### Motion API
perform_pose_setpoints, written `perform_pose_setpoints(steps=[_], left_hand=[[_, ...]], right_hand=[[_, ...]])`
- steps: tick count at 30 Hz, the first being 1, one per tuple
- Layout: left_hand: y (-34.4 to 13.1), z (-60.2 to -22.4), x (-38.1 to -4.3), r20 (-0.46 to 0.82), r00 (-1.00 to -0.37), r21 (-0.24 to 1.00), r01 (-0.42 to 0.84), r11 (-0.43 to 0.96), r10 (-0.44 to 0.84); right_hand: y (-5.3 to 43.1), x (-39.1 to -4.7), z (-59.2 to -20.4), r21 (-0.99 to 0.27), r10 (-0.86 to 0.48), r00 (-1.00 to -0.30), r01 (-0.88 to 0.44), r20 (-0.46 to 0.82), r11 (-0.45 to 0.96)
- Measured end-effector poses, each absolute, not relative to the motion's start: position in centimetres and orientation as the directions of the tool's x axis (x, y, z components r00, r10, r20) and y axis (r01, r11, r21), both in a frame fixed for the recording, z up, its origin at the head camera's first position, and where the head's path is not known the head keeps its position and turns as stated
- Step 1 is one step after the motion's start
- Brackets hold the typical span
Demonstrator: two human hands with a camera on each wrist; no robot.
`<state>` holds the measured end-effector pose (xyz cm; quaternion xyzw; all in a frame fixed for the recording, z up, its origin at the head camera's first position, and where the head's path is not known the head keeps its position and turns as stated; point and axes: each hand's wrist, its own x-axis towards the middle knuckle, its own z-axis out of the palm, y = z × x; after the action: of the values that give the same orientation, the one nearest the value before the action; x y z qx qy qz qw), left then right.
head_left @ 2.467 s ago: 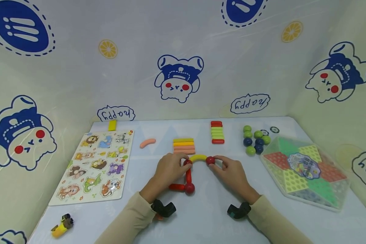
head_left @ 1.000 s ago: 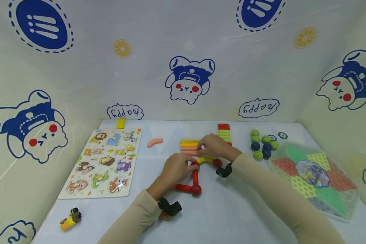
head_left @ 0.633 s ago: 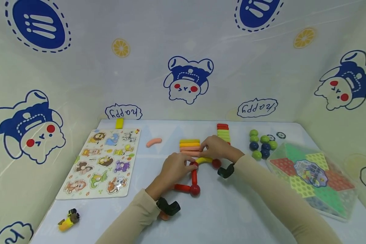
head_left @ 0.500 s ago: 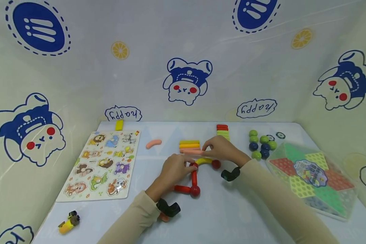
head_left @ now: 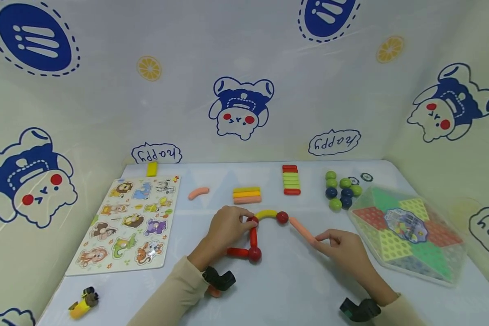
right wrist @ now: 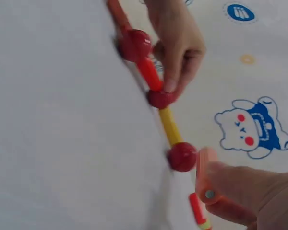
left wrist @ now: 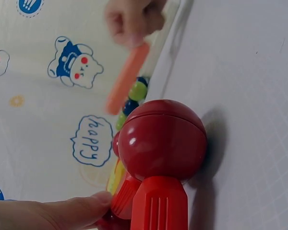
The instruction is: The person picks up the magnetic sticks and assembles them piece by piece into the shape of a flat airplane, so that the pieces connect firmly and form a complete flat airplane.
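Observation:
In the head view my left hand [head_left: 227, 228] pinches a red ball [head_left: 253, 221] at the corner of a chain of toy rods and balls. From that ball a curved yellow rod [head_left: 266, 213] runs right to another red ball [head_left: 282, 218]. A red rod [head_left: 253, 237] leads down to a third red ball [head_left: 254, 254], where a second red rod [head_left: 238, 252] points left. My right hand [head_left: 344, 249] holds a straight pink rod [head_left: 303, 230] by its near end, its far tip close to the yellow rod's end ball. A round metallic spot shows on the pink rod [right wrist: 205, 177] in the right wrist view.
Behind the chain lie yellow and pink rods [head_left: 246, 195] and red and green rods [head_left: 291, 179]. Green and blue balls [head_left: 345, 192] and a clear-lidded box [head_left: 407, 231] sit right. An animal puzzle board [head_left: 126, 222], curved pink rod [head_left: 198, 193] and small yellow toy [head_left: 83, 302] are left.
My right hand has taken a pink rod from the stack behind the chain and brought it right and nearer to me. My left hand stays at the corner ball.

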<state>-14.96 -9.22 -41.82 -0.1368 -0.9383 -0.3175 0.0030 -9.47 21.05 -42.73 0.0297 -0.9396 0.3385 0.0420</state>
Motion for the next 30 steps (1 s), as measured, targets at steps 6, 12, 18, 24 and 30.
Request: perform_pose_setpoints(steps=[6, 12, 18, 24, 30], left_hand=[[-9.7, -41.7, -15.0, 0.1, -0.965, 0.605, 0.251, 0.756, 0.241], [-9.3, -41.9, -14.9, 0.086, -0.964, 0.619, 0.248, 0.745, 0.25], [-9.2, -41.8, -14.8, 0.081, -0.963, 0.612, 0.252, 0.75, 0.258], [-9.2, -41.9, -14.8, 0.084, -0.961, 0.597, 0.26, 0.759, 0.263], [-9.1, -41.9, -14.9, 0.095, -0.96, 0.597, 0.267, 0.756, 0.264]], right_hand=[[20.2, -8.2, -43.5, -0.635, 0.004, -0.993, -0.072, 0.117, 0.77], [19.2, -7.5, -44.2, -0.665, 0.067, -0.993, -0.016, 0.099, 0.747], [18.2, -6.9, -44.8, -0.713, 0.111, -0.989, 0.006, 0.102, 0.701], [17.8, -6.9, -44.9, -0.709, 0.142, -0.983, 0.017, 0.117, 0.705], [17.8, -7.1, -45.2, -0.709, 0.146, -0.983, 0.022, 0.114, 0.705]])
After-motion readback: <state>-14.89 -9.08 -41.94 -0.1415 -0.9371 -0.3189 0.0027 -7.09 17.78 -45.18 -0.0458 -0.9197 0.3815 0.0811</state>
